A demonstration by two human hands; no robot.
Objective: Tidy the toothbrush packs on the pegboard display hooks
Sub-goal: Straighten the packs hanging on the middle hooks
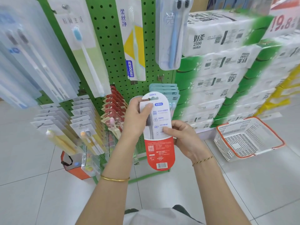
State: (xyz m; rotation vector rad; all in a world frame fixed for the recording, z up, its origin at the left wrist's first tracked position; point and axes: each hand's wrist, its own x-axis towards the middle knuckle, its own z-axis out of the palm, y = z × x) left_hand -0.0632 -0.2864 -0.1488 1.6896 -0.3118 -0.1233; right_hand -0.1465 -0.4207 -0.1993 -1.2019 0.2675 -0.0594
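I hold a long white and red toothbrush pack [159, 143] upright in front of the green pegboard [112, 51], its printed back facing me. My left hand [136, 117] grips its upper left edge, thumb across the card. My right hand [183, 137] pinches its right edge at mid height. Directly behind the pack's top hangs a row of teal packs [165, 89] on a hook. To its left hang red packs [114, 104], grey-carded packs [84, 114] and yellow-brush packs [53, 125]. Larger packs [134, 39] hang on the upper hooks.
Stacked white and green tissue bundles [227, 67] stand right of the pegboard. A white basket with an orange rim [248, 138] sits on the tiled floor at the right. An orange bag [76, 166] lies at the foot of the stand, left.
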